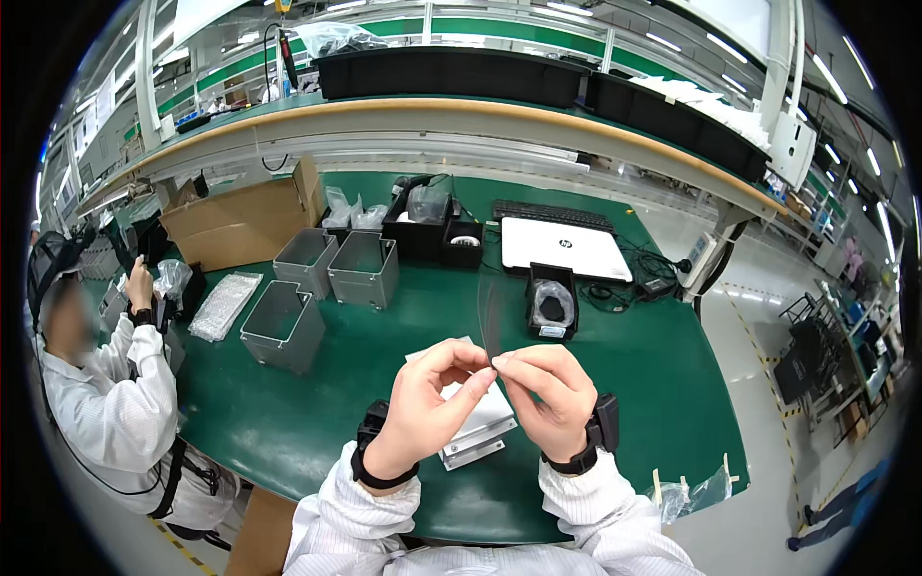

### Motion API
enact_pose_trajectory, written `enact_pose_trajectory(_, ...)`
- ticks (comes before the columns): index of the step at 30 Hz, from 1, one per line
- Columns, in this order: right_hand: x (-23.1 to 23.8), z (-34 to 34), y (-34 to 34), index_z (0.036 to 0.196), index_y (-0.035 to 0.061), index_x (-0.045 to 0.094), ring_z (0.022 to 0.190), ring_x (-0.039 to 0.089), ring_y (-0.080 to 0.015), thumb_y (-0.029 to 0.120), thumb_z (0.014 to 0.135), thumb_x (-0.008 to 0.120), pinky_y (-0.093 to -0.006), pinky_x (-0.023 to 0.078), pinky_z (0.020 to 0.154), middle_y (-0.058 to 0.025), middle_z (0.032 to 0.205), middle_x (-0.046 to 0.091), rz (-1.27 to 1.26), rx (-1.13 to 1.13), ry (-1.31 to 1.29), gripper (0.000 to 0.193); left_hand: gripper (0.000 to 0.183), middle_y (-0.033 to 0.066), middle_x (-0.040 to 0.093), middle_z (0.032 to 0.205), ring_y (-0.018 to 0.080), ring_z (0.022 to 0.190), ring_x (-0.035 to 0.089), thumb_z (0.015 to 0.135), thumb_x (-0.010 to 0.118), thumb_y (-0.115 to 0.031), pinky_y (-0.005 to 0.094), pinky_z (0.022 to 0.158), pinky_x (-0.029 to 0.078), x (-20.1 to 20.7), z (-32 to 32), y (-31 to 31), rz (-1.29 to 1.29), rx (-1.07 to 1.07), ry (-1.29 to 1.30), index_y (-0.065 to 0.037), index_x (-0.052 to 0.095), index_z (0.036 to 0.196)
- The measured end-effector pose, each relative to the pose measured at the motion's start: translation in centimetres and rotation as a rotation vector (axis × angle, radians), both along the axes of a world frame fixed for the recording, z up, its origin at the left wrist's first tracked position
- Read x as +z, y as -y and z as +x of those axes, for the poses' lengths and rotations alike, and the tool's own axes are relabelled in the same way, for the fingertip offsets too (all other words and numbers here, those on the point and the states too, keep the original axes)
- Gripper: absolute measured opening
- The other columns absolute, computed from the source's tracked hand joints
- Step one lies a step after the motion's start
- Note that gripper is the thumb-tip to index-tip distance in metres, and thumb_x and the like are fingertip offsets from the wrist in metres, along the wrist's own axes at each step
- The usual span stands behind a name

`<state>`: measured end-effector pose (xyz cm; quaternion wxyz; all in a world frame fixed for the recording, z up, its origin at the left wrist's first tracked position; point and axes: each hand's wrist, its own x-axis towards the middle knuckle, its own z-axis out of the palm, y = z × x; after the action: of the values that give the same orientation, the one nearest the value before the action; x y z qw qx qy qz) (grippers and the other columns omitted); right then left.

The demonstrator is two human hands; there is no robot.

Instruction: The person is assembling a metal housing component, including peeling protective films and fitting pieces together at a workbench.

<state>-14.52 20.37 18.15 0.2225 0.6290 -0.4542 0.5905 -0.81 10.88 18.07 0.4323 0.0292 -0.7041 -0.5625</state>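
Observation:
In front of my chest a thin dark curved strip (494, 322) stands up from my fingertips, with what looks like a thin translucent strip along its left side. My left hand (427, 408) pinches its lower end between thumb and fingers. My right hand (552, 394) pinches the same spot, and its fingertips meet the left ones. Which hand grips which layer is hidden. Below and between my hands, a white block-shaped part (485, 429) with small holes along its near edge lies on the green table (384, 331), partly covered by my left hand.
Three grey open bins (281, 331) stand left, near a bubble-wrap packet (225, 305) and a cardboard box (240, 226). A small black bin (551, 326), a white laptop (565, 250), a keyboard (552, 214) and cables lie beyond. A co-worker (120, 394) works at left.

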Motion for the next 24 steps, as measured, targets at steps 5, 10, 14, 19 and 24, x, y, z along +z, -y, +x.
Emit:
enact_pose_trajectory(5,-0.4,-0.7,0.9,0.098,0.0021,0.074,0.080,0.068,-0.0236,-0.011,0.067,0.076,-0.0316,0.056,0.065,-0.0084,0.092,0.069,0.012,-0.056,-0.139,0.034,0.010,0.0061,0.067,0.090,0.0104,0.079,0.063,0.093,0.066,-0.003,0.0255,0.073,0.054,0.0,0.6,0.7,0.152,-0.061,0.035,0.005,0.064,0.098)
enact_pose_trajectory(10,-0.6,-0.5,1.5,0.100,0.0022,0.075,0.080,0.068,-0.0238,-0.012,0.064,0.074,-0.0321,0.056,0.066,-0.0086,0.092,0.069,0.049,-0.041,-0.164,0.039,0.008,0.0089,0.068,0.090,0.0125,0.082,0.065,0.093,0.065,0.000,0.0246,0.070,0.054,0.3,1.5,2.0,0.221,-0.125,0.119,0.005,0.063,0.100)
enact_pose_trajectory(14,-1.1,-0.6,1.8,0.101,0.0026,0.075,0.080,0.068,-0.0234,-0.012,0.064,0.074,-0.0320,0.056,0.067,-0.0080,0.092,0.069,0.070,-0.028,-0.129,0.040,0.011,0.0062,0.068,0.090,0.0092,0.080,0.064,0.092,0.067,-0.004,0.0227,0.072,0.054,0.2,1.4,2.2,0.300,-0.147,0.125,0.005,0.065,0.099)
enact_pose_trajectory(19,-1.3,-0.8,1.7,0.101,0.0024,0.075,0.081,0.068,-0.0235,-0.012,0.063,0.073,-0.0321,0.056,0.068,-0.0079,0.093,0.069,0.087,-0.033,-0.140,0.040,0.008,0.0096,0.069,0.089,0.0136,0.081,0.067,0.093,0.065,-0.001,0.0252,0.071,0.056,0.3,1.2,2.6,0.350,-0.207,0.147,0.005,0.064,0.099)
enact_pose_trajectory(24,-1.1,-0.7,1.6,0.101,0.0014,0.075,0.082,0.068,-0.0235,-0.011,0.062,0.073,-0.0322,0.056,0.068,-0.0086,0.093,0.069,0.078,-0.046,-0.197,0.041,0.008,0.0090,0.070,0.085,0.0127,0.077,0.067,0.093,0.066,-0.003,0.0249,0.068,0.055,0.3,1.3,2.6,0.391,-0.234,0.122,0.004,0.065,0.096)
